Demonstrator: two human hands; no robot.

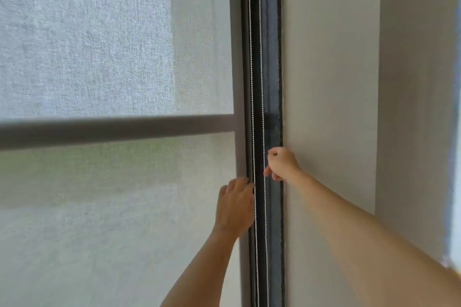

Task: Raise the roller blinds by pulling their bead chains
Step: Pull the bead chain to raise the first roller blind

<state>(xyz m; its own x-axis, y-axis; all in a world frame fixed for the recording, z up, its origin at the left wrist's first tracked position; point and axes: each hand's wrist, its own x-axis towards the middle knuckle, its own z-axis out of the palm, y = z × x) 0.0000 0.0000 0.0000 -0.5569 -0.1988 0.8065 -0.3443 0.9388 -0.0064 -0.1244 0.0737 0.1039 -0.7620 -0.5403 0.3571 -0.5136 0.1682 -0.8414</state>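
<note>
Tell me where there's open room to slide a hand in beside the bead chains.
Free: the plain wall right of the dark frame, above the right hand, and the blind fabric left of the left hand. Crowded: the narrow frame channel, where the bead chains hang close together between both hands.

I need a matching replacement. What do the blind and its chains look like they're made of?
Blind: pale grey woven fabric, matte; visible weave, and daylight glows through. Chains: strings of small whitish beads, probably plastic, though metal can't be ruled out.
</note>
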